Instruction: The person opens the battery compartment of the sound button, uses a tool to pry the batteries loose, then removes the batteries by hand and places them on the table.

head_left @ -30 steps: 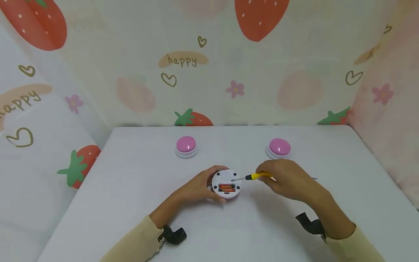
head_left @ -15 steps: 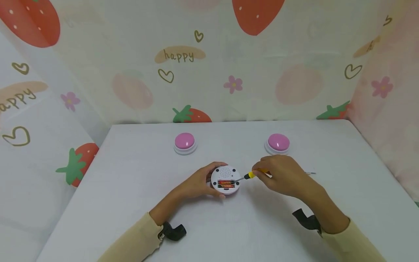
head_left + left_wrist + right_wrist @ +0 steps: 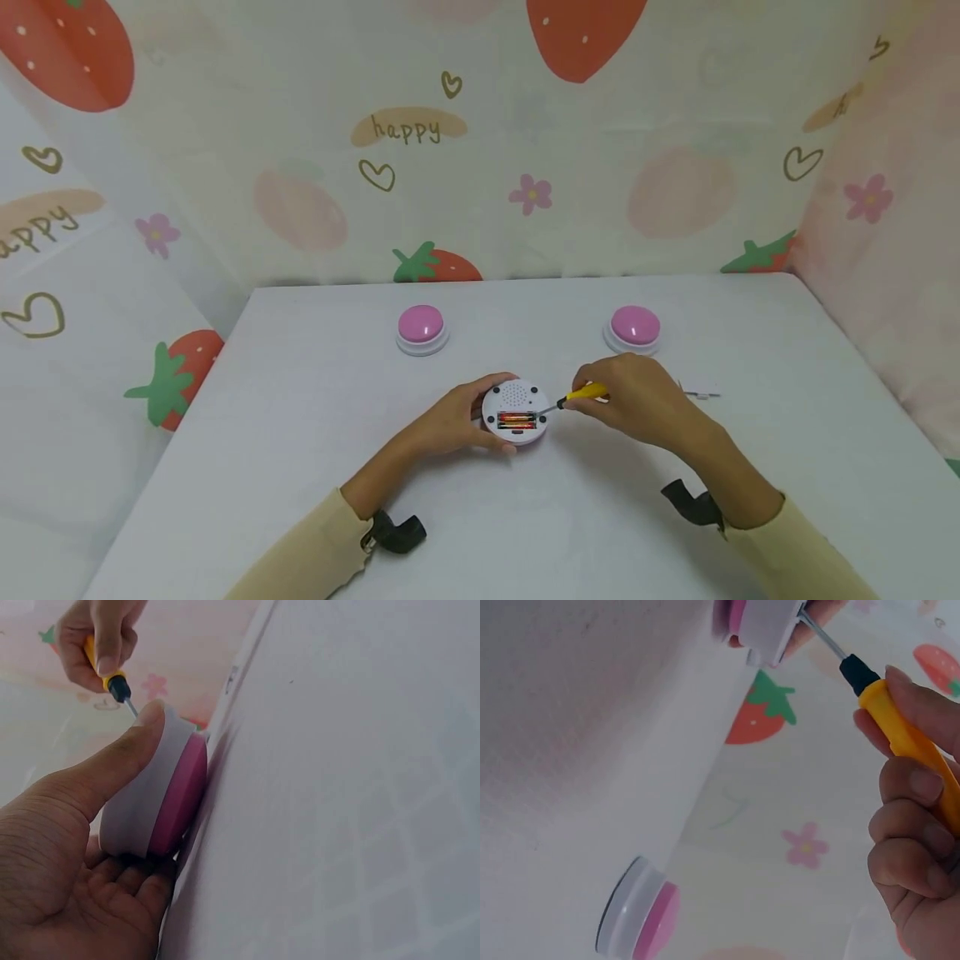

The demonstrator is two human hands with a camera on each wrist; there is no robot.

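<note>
My left hand (image 3: 453, 421) grips a round white push button (image 3: 516, 392) by its left side, thumb at the near rim and fingers round the far edge. It is turned underside up, and its pink dome (image 3: 180, 796) faces the table in the left wrist view. Two red batteries (image 3: 517, 420) lie in the uncovered battery slot, below a grille of small holes. My right hand (image 3: 637, 398) holds a screwdriver (image 3: 900, 727) with a yellow handle and black collar. The screwdriver's tip meets the right end of the battery slot in the head view.
Two more pink-domed push buttons (image 3: 421, 323) (image 3: 635, 323) stand upright at the back of the white table (image 3: 300, 367). A small white piece (image 3: 701, 388) lies right of my right hand, partly covered by it. Behind the table hangs a strawberry-print cloth (image 3: 450, 192).
The screwdriver tip has moved from the grille area down to the right end of the battery slot. My right hand has shifted slightly left along the handle. The left hand keeps its grip.
</note>
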